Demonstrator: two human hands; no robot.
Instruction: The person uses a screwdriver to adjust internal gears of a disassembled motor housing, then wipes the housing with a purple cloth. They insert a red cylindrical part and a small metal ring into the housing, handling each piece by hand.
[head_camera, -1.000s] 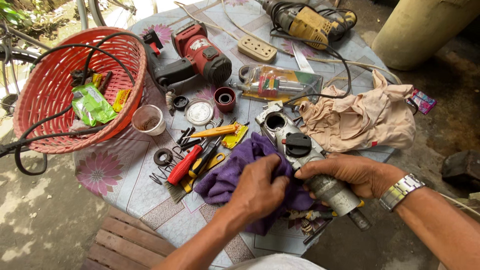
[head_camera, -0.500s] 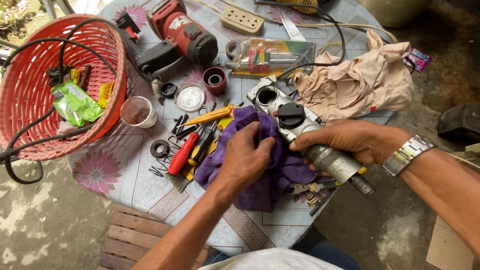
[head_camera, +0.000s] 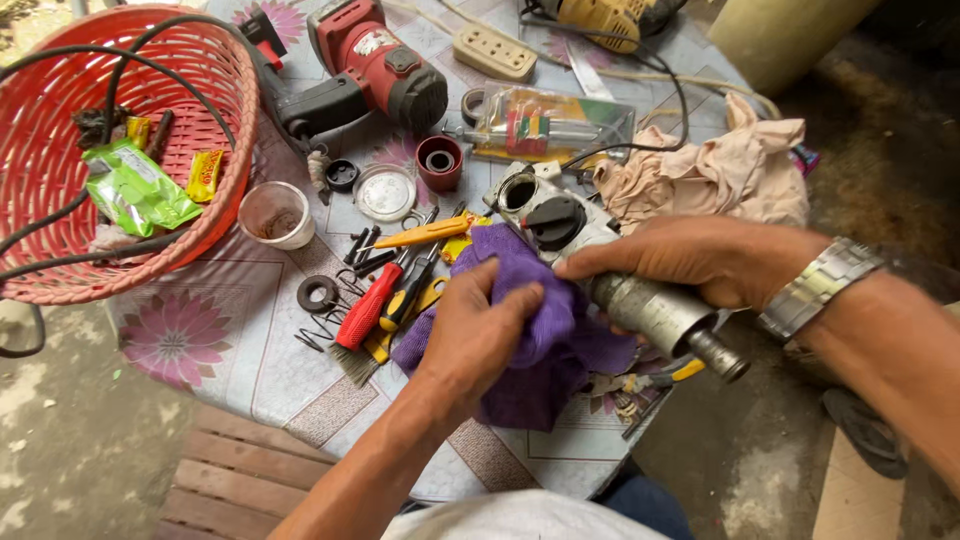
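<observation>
Wiping stage: left hand (head_camera: 480, 335) closed on purple cloth (head_camera: 545, 340), pressed against grey rotary-hammer body (head_camera: 610, 270) at table's near right. Right hand (head_camera: 690, 260) clamped around its barrel. Next: turning body, exposing uncleaned side.

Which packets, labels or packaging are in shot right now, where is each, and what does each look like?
Green packet: in the red basket, flat crinkled pouch, bright green with pale print.
Yellow sachet: in the same basket, right of the green packet, small and yellow with red marks.
Clear blister pack: on the table behind the grey tool body, rectangular, yellow, red and green card inside.
Drill label: pale patch on the red drill.
</observation>
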